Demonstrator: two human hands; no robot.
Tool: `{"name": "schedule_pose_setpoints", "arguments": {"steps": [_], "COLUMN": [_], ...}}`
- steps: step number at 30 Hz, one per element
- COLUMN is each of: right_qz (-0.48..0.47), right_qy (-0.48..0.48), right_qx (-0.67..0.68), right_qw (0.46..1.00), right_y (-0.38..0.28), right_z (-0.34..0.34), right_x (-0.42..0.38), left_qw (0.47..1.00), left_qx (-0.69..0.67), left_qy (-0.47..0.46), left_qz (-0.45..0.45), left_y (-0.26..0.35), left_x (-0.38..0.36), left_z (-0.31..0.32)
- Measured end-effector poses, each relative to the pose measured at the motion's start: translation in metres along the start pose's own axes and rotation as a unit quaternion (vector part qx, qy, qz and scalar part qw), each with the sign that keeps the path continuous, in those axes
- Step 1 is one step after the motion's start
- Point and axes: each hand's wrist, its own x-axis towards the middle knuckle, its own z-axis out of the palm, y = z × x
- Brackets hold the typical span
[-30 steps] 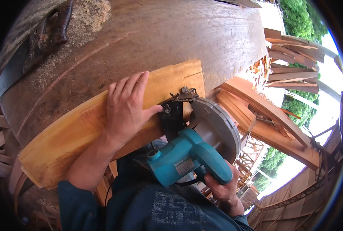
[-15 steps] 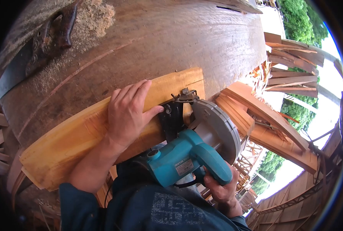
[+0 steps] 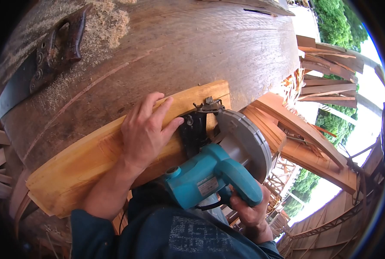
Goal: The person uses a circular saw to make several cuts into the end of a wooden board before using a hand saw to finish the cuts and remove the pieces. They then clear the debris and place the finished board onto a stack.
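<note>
My right hand (image 3: 252, 208) is wrapped around the rear handle of a teal circular saw (image 3: 205, 177) with a grey blade guard (image 3: 246, 140). The saw's black base plate (image 3: 194, 131) rests on a yellowish wooden board (image 3: 84, 166), close to its right end. Any blade is hidden by the guard. My left hand (image 3: 145, 129) lies on the board with its fingers stretched towards the far edge, and its thumb tip is at the base plate. The board lies slantwise on the near edge of a worn wooden table (image 3: 192, 52).
A handsaw (image 3: 61, 43) lies at the table's upper left, beside a heap of sawdust (image 3: 108, 26). Stacked planks (image 3: 330, 73) and thick beams (image 3: 304, 146) stand to the right, past the table's end. A cord (image 3: 209, 206) hangs below the circular saw.
My left fingers are spread a little wider, with the index finger lifted away from the others. The circular saw stays at nearly the same place on the board.
</note>
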Motion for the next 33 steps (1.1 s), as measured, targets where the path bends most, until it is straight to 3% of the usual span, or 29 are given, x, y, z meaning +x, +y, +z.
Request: {"name": "schedule_pose_setpoints", "arguments": {"steps": [25,33], "right_qz": [0.029,0.036], "right_qy": [0.010,0.020], "right_qx": [0.030,0.035], "right_qw": [0.999,0.999], "right_y": [-0.016,-0.023], "right_z": [0.004,0.007], "right_x": [0.016,0.023], "left_qw": [0.977,0.973], "left_qx": [-0.180,-0.206], "left_qy": [0.083,0.045], "left_qz": [-0.076,-0.098], "left_y": [-0.006,-0.014], "left_x": [0.005,0.002], "left_z": [-0.010,-0.021]}}
